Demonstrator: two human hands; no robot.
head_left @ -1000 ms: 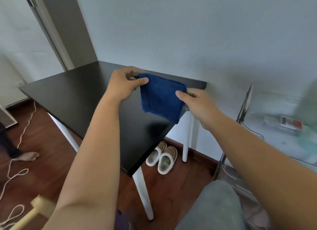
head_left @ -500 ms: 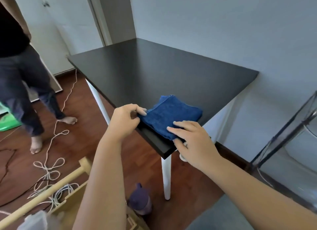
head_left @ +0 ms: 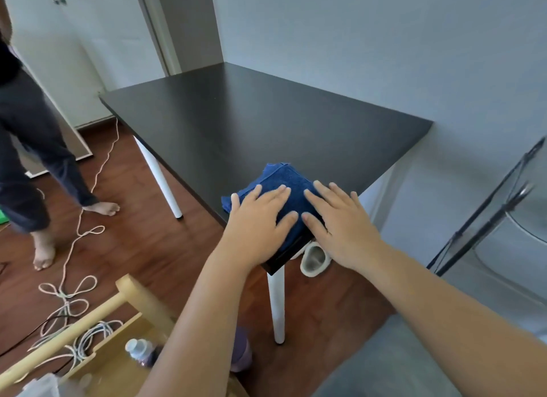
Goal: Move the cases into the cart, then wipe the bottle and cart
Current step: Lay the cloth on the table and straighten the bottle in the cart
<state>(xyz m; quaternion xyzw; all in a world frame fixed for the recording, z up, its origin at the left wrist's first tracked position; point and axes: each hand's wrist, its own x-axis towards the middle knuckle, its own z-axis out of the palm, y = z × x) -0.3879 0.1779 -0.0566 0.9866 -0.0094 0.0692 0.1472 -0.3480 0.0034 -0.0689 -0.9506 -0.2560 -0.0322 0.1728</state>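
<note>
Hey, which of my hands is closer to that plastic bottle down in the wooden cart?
Left. Your left hand lies flat on the blue cloth at the table corner, on the side above the bottle. Your right hand rests beside it, farther right.

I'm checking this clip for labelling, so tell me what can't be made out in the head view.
- Cloth: near half covered by the left hand and right hand.
- Bottle: blurred, its lower part behind the left forearm.
- Cart: cut off by the bottom edge.
- Cases: not in view.
- Slipper: partly behind the table corner.
</note>
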